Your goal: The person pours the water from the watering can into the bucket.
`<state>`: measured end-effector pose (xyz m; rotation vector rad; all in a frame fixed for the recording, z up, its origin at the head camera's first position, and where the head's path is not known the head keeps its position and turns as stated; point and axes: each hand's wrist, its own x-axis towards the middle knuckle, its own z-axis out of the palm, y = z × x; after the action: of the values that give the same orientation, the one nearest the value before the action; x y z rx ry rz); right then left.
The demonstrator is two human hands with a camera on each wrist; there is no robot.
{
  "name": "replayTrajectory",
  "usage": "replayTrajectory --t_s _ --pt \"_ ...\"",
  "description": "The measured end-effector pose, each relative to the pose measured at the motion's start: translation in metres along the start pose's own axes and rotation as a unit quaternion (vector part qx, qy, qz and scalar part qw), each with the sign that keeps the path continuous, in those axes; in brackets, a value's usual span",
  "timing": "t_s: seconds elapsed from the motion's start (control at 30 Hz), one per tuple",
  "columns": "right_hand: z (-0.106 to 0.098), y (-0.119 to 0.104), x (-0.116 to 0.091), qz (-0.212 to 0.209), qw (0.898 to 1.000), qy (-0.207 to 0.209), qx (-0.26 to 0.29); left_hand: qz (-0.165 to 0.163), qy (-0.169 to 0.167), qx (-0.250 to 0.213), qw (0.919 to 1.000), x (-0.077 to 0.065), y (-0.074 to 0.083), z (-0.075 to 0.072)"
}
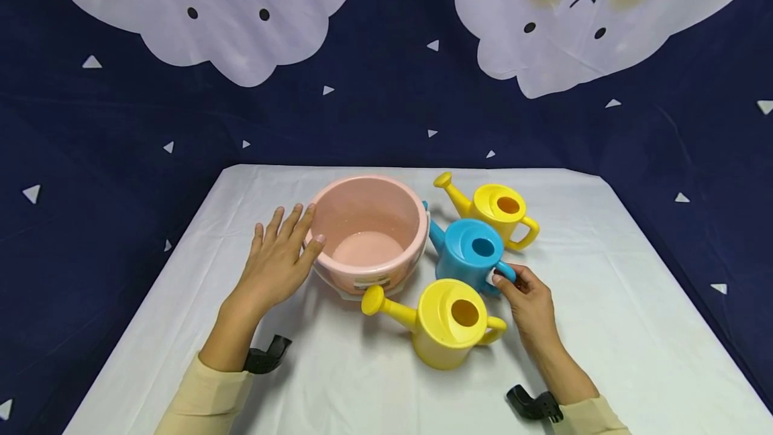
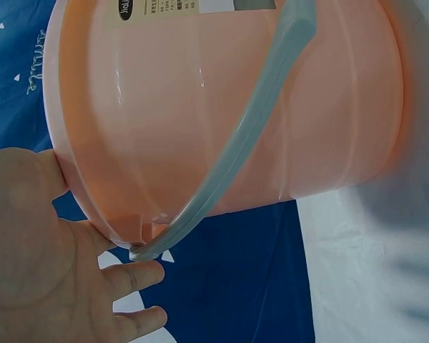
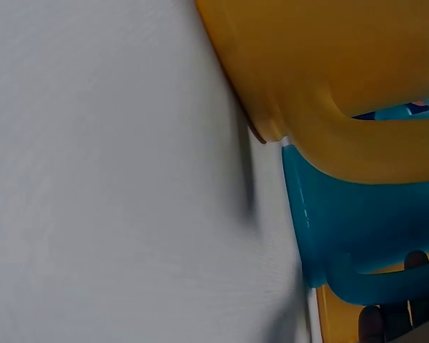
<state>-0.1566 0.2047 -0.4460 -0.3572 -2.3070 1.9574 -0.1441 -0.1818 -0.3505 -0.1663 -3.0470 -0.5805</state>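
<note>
A pink bucket [image 1: 320, 220] stands upright in the middle of the table, its grey handle [image 2: 232, 161] hanging down in the left wrist view. With fingers spread, my left hand [image 1: 274, 270] touches the left side of the bucket's rim. To the right of the bucket is a blue watering can [image 1: 461, 267], its spout partly hidden behind the bucket. My right hand [image 1: 534, 304] grips this can's handle [image 3: 379, 287], thumb and fingers about it. One yellow watering can [image 1: 443, 348] stands in front of the blue one, and another yellow watering can [image 1: 492, 203] stands behind it.
A white cloth [image 1: 604, 327] covers the table. Behind it hangs a dark blue backdrop [image 1: 374, 119] with clouds and small white triangles. Black wrist mounts [image 1: 266, 356] sit on both forearms. The nearer yellow can's spout points at the bucket's front.
</note>
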Motion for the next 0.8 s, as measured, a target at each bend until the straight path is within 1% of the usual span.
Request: replayTrajectory --t_s 0.3,0.8 --pt "0.0013 0.0025 0.0008 0.007 0.999 0.013 0.043 -0.001 -0.002 0.000 1.0000 0.0008 0.0014 0.0005" --pt "0.0044 0.0006 0.0000 0.011 0.998 0.026 0.062 -0.001 0.001 -0.006 1.0000 -0.0001 0.0002 -0.0005"
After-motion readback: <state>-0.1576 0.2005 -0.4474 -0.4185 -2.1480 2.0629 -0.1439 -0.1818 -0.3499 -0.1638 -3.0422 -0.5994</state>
